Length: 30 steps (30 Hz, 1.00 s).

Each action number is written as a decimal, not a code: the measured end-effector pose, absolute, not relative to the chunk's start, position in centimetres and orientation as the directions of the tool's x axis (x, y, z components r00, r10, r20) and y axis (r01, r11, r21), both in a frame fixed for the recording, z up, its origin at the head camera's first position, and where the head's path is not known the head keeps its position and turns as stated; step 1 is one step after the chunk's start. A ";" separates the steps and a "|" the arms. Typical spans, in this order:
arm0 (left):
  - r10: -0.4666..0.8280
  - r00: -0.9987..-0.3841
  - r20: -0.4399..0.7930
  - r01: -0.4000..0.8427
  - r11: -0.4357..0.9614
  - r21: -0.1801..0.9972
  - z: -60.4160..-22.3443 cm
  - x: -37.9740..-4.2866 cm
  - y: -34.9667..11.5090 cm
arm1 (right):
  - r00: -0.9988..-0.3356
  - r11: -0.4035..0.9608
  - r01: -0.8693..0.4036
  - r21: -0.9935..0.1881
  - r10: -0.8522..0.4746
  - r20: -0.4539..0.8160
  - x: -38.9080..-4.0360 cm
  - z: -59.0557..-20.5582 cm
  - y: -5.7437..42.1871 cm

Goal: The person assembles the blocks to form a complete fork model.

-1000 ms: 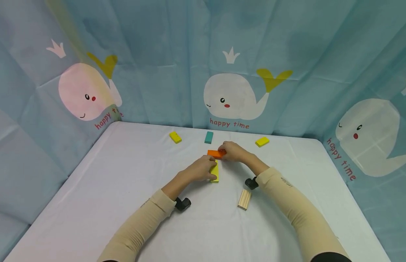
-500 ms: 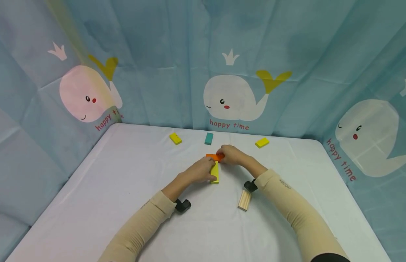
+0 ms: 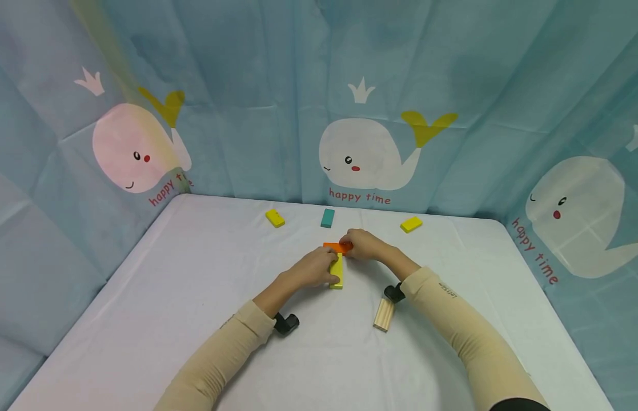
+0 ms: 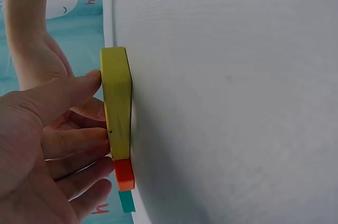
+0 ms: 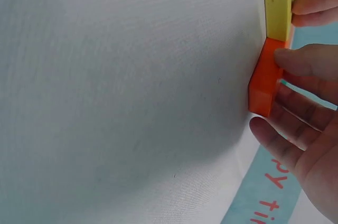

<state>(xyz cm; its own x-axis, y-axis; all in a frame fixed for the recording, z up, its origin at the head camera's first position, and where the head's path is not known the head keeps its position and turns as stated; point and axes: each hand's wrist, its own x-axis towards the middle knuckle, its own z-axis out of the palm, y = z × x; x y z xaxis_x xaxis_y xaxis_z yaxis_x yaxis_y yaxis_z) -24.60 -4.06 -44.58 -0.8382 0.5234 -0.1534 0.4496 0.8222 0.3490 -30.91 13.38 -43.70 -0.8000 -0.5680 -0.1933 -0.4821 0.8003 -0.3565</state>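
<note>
A yellow wooden block (image 3: 337,270) lies lengthwise on the white table, held between the thumb and fingers of my left hand (image 3: 312,267). Crosswise at its far end lies an orange block (image 3: 332,246), making a T-like shape. My right hand (image 3: 366,245) pinches the orange block's right part, thumb on the near side and fingers behind. In the right wrist view the yellow block (image 5: 278,7) butts against the orange block (image 5: 262,84). In the left wrist view my fingers cover part of the yellow block (image 4: 117,102), and only the orange block's end (image 4: 124,174) shows.
Along the back of the table (image 3: 205,257) lie a yellow block (image 3: 275,218), a teal block (image 3: 327,218) and another yellow block (image 3: 411,224). A plain wooden piece with grooves (image 3: 384,315) lies near the right wrist. A blue whale-print curtain (image 3: 247,114) stands behind.
My right hand has drawn the orange block slightly nearer and to the left, up against the far end of the yellow block. My left hand stays on the yellow block.
</note>
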 end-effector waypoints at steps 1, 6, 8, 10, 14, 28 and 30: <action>0.522 -0.840 -0.150 0.449 0.823 0.348 -44.6 -24.6 -4.1 | -0.798 0.799 -0.482 -0.359 -0.570 -0.196 -30.9 -43.7 13.4; 0.497 -0.856 -0.143 0.426 0.834 0.351 -44.6 -24.9 -3.9 | -0.785 0.783 -0.501 -0.369 -0.591 -0.188 -31.1 -43.6 13.6; 0.486 -0.861 -0.151 0.410 0.837 0.362 -44.6 -25.0 -3.9 | -0.782 0.778 -0.511 -0.366 -0.598 -0.179 -31.0 -43.6 13.6; 0.480 -0.862 -0.159 0.398 0.839 0.372 -44.7 -25.2 -3.8 | -0.782 0.777 -0.514 -0.363 -0.598 -0.173 -30.9 -43.6 13.6; 0.478 -0.863 -0.162 0.390 0.835 0.389 -44.7 -25.6 -3.8 | -0.787 0.780 -0.511 -0.361 -0.593 -0.169 -30.9 -43.8 13.6; 0.483 -0.848 -0.217 0.372 0.835 0.406 -44.7 -26.1 -3.9 | -0.800 0.780 -0.487 -0.392 -0.579 -0.156 -30.6 -43.5 13.9; 0.483 -0.847 -0.221 0.370 0.835 0.407 -44.8 -26.1 -3.8 | -0.816 0.796 -0.463 -0.389 -0.554 -0.162 -30.5 -43.5 14.2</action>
<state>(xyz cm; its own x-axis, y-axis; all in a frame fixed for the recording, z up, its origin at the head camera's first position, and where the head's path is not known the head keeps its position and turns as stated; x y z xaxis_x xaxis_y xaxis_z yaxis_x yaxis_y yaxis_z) -26.13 -3.85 -44.79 -0.8474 0.4830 -0.2205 0.3701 0.8351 0.4069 -30.50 14.17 -43.51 -0.8163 -0.5543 -0.1622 -0.4633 0.7961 -0.3893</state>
